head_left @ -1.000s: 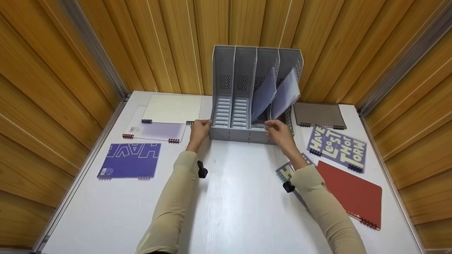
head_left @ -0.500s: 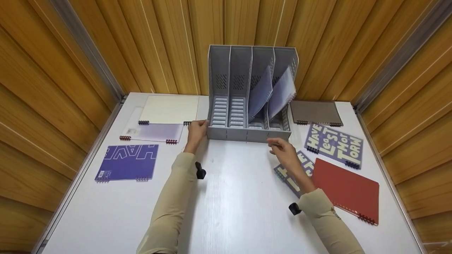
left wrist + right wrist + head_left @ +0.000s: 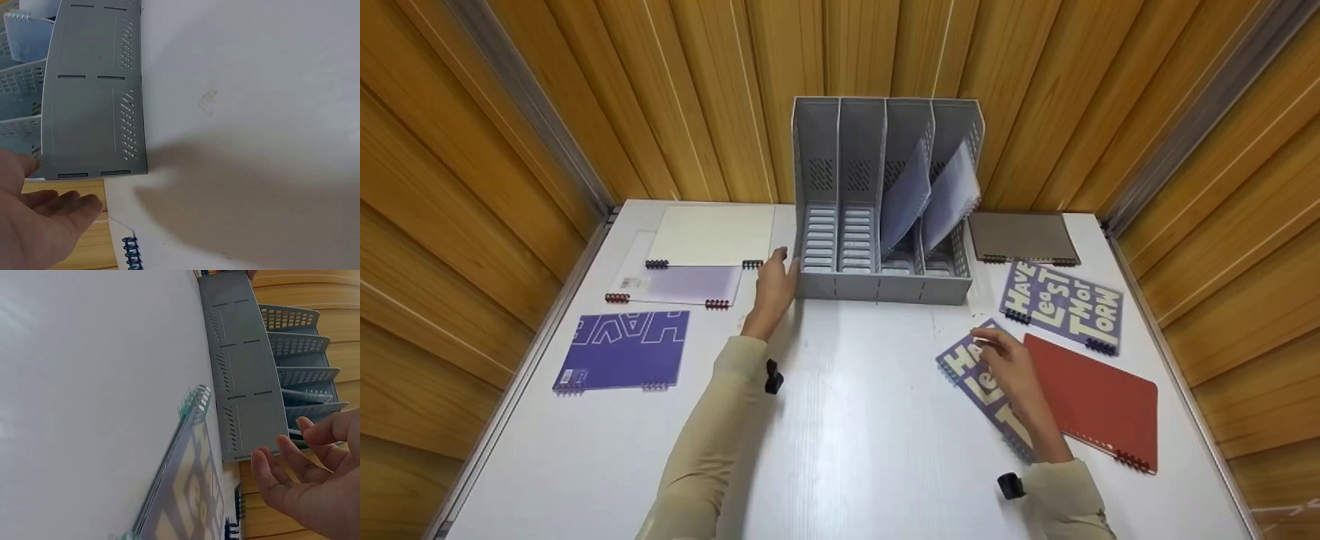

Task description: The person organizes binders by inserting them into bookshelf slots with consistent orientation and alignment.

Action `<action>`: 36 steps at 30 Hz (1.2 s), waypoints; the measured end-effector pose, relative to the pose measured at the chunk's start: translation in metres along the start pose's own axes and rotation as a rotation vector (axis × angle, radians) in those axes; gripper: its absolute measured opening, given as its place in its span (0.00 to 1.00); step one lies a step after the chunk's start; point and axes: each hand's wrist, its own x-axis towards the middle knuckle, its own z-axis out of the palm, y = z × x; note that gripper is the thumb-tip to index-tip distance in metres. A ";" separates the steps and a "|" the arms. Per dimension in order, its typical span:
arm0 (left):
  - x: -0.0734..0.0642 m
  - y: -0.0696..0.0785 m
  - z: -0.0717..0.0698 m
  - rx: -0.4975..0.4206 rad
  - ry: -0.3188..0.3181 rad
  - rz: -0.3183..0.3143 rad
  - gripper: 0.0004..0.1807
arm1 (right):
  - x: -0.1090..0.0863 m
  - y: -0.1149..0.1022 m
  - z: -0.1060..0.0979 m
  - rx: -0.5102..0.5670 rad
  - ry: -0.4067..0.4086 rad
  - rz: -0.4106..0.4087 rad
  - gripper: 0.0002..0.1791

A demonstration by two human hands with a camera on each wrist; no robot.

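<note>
A grey file organizer with upright dividers stands at the back of the white table. Two translucent bluish spiral notebooks lean inside it, one notebook in the third compartment from the left and a paler notebook in the rightmost. My left hand is beside the organizer's front left corner, fingers loosely extended and holding nothing. Over a purple notebook with pale lettering hovers my right hand. Its fingers are bent loosely with a gap to the thumb, as the right wrist view confirms.
On the left lie a cream notebook, a translucent lilac notebook partly beneath it, and a purple notebook. At right are a brown notebook, another lettered notebook and a red notebook. Wooden panels surround the table.
My right hand has come away from the organizer's front edge, moving right and toward me above the lettered notebook. My left hand has let go of the organizer's corner and its fingers have loosened.
</note>
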 end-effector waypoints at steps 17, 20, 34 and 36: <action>-0.070 0.057 0.057 0.324 -0.250 0.675 0.21 | -0.028 0.020 -0.071 -0.125 0.139 0.043 0.23; -0.087 0.068 0.078 0.389 -0.323 0.729 0.21 | -0.033 0.024 -0.081 -0.141 0.184 0.087 0.23; -0.150 0.126 0.185 0.503 -0.608 0.996 0.20 | -0.048 0.045 -0.126 -0.251 0.347 0.360 0.28; -0.158 0.129 0.198 0.516 -0.632 1.033 0.18 | -0.051 0.047 -0.130 -0.249 0.359 0.385 0.29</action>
